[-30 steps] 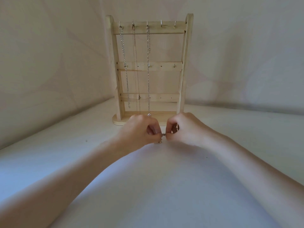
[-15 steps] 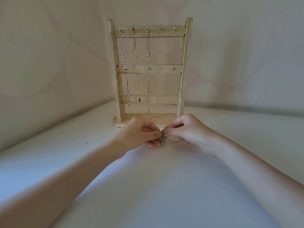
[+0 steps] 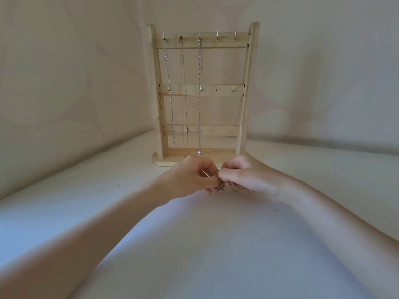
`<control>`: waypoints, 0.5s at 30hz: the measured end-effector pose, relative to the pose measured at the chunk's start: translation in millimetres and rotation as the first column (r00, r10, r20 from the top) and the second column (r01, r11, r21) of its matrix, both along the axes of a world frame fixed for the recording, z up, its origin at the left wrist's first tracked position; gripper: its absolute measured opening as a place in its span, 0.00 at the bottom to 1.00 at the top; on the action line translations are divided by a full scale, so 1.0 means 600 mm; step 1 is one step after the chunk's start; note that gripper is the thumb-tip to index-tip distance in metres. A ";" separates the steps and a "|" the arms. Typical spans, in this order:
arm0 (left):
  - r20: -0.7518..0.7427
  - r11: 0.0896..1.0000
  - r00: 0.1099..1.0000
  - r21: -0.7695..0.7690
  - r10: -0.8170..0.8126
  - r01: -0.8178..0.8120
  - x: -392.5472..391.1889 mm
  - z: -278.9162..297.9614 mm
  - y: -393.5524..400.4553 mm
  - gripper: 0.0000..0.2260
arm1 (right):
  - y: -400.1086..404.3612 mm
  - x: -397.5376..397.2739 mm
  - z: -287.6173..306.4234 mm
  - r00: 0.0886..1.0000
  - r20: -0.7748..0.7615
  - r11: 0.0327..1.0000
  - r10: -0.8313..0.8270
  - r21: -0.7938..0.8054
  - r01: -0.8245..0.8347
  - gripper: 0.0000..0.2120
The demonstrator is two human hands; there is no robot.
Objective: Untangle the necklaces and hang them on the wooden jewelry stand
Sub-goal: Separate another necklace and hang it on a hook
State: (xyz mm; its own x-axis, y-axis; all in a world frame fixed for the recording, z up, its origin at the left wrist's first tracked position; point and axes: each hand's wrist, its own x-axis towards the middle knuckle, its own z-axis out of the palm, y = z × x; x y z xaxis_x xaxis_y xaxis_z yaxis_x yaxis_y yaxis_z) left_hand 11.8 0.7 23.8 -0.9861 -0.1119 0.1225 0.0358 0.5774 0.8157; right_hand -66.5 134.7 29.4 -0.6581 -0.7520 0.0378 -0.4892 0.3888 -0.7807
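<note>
A wooden jewelry stand (image 3: 248, 87) rises at the back of the white table. Three chains hang from its top hooks: a silver one (image 3: 169, 91) on the left, a thin one (image 3: 184, 100) beside it, and a silver one with a ring pendant (image 3: 199, 104). The two right top hooks carry nothing. Just in front of the stand's base, my left hand (image 3: 190, 178) and my right hand (image 3: 244, 175) meet, both pinching a small tangled necklace (image 3: 222, 187) that bunches between the fingertips. Most of that chain is hidden by my fingers.
The white table (image 3: 216, 244) runs up to pale walls (image 3: 64, 83) on the left and behind the stand. My forearms stretch across the table from the near corners. A tiny dark speck (image 3: 118, 185) lies on the left.
My hands have stayed together in front of the stand's base, reworking their pinch; the bunched chain now shows below the fingertips. The camera tilted slightly, so the stand sits lower in view.
</note>
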 end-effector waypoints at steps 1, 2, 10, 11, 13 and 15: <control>0.002 1.000 1.000 0.005 -0.001 0.001 0.001 0.000 -0.001 0.07 | 0.001 -0.002 -0.001 1.000 -0.029 1.000 0.010 0.016 -0.010 0.06; 0.003 1.000 1.000 0.007 0.005 -0.005 0.001 -0.001 -0.003 0.06 | 0.003 -0.004 -0.001 0.998 -0.046 0.999 0.030 0.029 -0.028 0.07; 0.043 0.964 0.998 0.260 0.047 -0.056 -0.006 -0.008 -0.004 0.08 | 0.004 -0.011 0.003 0.977 -0.166 0.992 0.130 0.019 -0.128 0.08; 0.036 0.957 0.998 0.283 0.049 -0.057 -0.006 -0.007 -0.004 0.08 | 0.005 -0.010 0.006 0.984 -0.128 0.992 0.126 -0.004 -0.127 0.08; 0.007 0.972 0.999 0.228 0.051 -0.051 -0.007 -0.007 -0.003 0.09 | 0.010 -0.010 0.009 0.995 -0.029 0.994 0.100 -0.048 -0.101 0.07; -0.033 0.991 0.999 0.130 0.032 -0.027 -0.007 -0.006 0.002 0.09 | 0.010 -0.007 0.007 0.996 0.065 0.993 0.067 -0.099 -0.061 0.08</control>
